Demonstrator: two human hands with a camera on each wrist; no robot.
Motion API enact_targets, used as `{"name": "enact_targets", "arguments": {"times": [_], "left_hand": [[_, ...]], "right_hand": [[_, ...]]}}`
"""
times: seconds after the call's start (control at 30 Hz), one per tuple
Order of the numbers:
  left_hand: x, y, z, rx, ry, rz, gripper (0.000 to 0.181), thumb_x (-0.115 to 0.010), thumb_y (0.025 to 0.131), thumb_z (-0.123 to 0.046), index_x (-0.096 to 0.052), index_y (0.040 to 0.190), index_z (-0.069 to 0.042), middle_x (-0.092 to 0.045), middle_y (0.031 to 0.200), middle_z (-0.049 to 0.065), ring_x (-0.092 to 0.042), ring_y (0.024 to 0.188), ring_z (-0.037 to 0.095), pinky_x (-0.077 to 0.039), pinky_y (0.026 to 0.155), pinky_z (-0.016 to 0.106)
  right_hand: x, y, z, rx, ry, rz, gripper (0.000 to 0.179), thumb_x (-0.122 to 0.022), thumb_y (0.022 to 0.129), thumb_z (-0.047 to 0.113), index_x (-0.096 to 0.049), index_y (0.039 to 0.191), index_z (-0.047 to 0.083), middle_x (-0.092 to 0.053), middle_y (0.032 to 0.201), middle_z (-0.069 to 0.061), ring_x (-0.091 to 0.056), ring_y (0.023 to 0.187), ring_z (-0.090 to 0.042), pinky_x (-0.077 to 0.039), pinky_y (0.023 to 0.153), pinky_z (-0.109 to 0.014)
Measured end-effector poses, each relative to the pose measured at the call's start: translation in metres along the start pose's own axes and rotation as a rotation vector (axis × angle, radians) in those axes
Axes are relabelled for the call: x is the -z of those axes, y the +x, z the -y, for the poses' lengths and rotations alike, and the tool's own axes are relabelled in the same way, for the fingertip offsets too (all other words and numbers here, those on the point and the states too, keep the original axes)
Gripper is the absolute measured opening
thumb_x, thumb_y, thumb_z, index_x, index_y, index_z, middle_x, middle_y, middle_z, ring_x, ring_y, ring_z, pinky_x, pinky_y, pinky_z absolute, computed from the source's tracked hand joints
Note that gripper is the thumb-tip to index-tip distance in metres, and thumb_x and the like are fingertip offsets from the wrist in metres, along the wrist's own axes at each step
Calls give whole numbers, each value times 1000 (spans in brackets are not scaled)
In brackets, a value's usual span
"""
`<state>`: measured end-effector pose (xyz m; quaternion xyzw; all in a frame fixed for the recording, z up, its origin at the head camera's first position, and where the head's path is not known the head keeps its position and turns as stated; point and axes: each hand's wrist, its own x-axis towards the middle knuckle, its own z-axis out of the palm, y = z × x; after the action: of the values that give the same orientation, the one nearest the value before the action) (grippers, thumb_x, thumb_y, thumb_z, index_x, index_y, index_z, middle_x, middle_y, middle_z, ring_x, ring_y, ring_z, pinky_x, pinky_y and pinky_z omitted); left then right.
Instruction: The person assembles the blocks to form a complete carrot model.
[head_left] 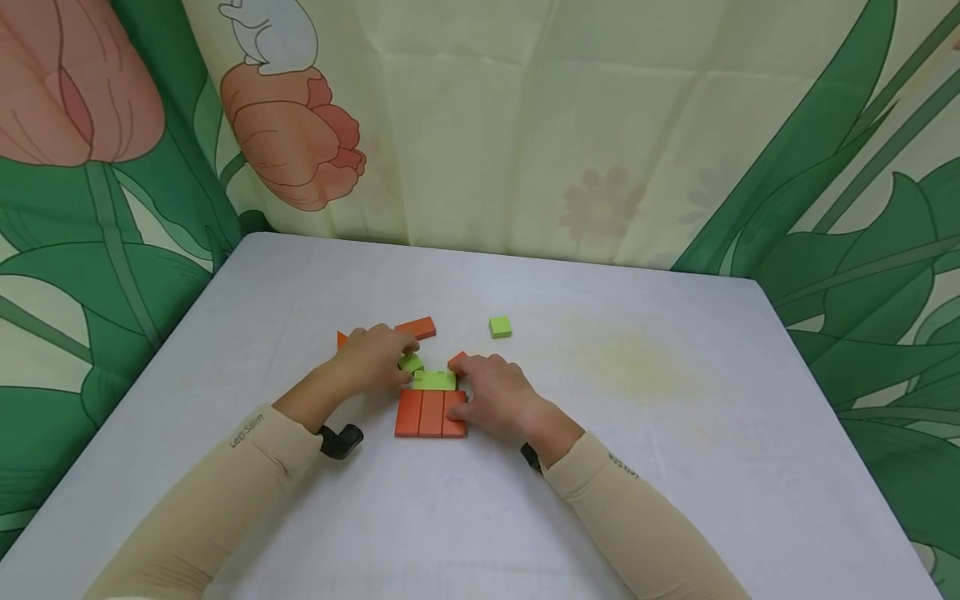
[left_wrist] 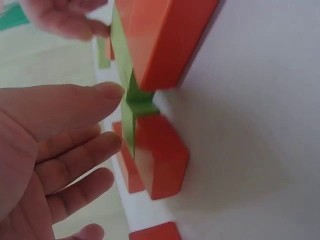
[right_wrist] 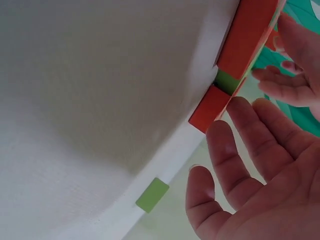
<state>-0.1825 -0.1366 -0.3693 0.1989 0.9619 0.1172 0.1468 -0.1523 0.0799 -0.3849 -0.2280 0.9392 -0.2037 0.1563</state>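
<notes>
On the table three orange-red blocks [head_left: 431, 415] lie side by side, with a light green row [head_left: 434, 381] against their far edge. My left hand [head_left: 371, 358] has thumb and fingers around a small tilted green block [head_left: 410, 363] at the row's left end. In the left wrist view its thumb tip meets the green edge, close to an orange-red block [left_wrist: 162, 157]. My right hand [head_left: 498, 396] rests its thumb at the right edge of the three blocks. Its loosely bent fingers touch a small orange-red block [head_left: 456, 360], also seen in the right wrist view.
Farther back lie an orange-red block [head_left: 417, 328] and, to its right, a separate green block [head_left: 500, 327]. An orange piece [head_left: 342, 339] is partly hidden behind my left hand. The white-covered table [head_left: 600, 517] ends at a printed curtain [head_left: 487, 167].
</notes>
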Motion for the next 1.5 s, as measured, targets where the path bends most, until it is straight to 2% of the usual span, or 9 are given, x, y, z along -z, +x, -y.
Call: {"name": "enact_targets", "arguments": {"times": [0.2, 0.47, 0.6, 0.73, 0.93, 1.1, 1.2, 1.3, 1.5], "left_hand": [[-10, -7, -7, -22, -4, -34, 49, -80, 86, -26, -66, 128, -6, -68, 108, 4, -57, 97, 23, -42, 86, 47], [-16, -12, -5, -33, -23, -54, 52, -81, 85, -26, -65, 130, -5, -68, 106, 3, -57, 88, 19, -44, 85, 45], [-17, -12, -5, -31, -38, -46, 55, -83, 84, -27, -64, 131, -4, -67, 102, 1, -54, 84, 18, -44, 81, 41], [-19, -12, -6, -23, -53, -37, 57, -83, 84, -29, -64, 131, -5, -67, 104, 2, -55, 87, 18, -43, 84, 42], [-19, -14, -4, -16, -60, -32, 58, -83, 84, -30, -64, 132, -5, -67, 107, 3, -55, 90, 20, -45, 86, 42], [-19, -17, -3, -11, -68, -31, 60, -84, 83, -30, -62, 133, -4, -66, 109, 4, -54, 90, 22, -48, 82, 38], [-19, -17, -3, -12, -75, -26, 60, -83, 84, -30, -62, 134, -4, -66, 112, 5, -55, 93, 22, -49, 84, 38], [-20, -17, -3, -14, -90, -22, 60, -83, 84, -30, -62, 134, -4, -66, 113, 5, -55, 94, 23, -50, 85, 38], [-20, -16, 0, -18, -123, -23, 60, -83, 84, -29, -61, 134, -4, -66, 111, 5, -54, 92, 22, -49, 81, 35]], "right_hand": [[4, -2, 0, 13, 0, -26, 48, -71, 93, 31, -59, 136, 12, -65, 122, 1, -53, 114, -24, -42, 96, -44], [3, -5, -4, -18, -92, 2, 50, -69, 94, 38, -59, 136, 13, -63, 126, 2, -52, 112, -25, -41, 93, -44], [5, -14, -10, -30, -129, 4, 50, -71, 92, 37, -60, 135, 13, -64, 125, 2, -52, 113, -25, -41, 93, -44], [6, -29, -16, -29, -149, -8, 46, -73, 90, 35, -63, 130, 14, -66, 122, 3, -53, 112, -25, -40, 94, -45], [5, -54, -23, 26, -122, -20, 34, -75, 90, 29, -67, 119, 14, -68, 114, 3, -55, 107, -27, -40, 93, -46], [7, -65, -29, 96, -32, -2, 29, -74, 89, 24, -69, 117, 14, -68, 112, 5, -55, 107, -26, -42, 93, -45], [13, -60, -34, 72, 41, -9, 33, -73, 90, 22, -68, 122, 12, -66, 116, 2, -55, 111, -25, -44, 95, -43], [23, -46, -42, 15, 73, -48, 43, -71, 92, 22, -63, 132, 8, -63, 127, -6, -57, 116, -28, -46, 98, -43], [40, -3, -62, -84, 11, -63, 57, -67, 95, 22, -48, 147, 7, -51, 146, -11, -48, 132, -32, -38, 109, -46]]}}
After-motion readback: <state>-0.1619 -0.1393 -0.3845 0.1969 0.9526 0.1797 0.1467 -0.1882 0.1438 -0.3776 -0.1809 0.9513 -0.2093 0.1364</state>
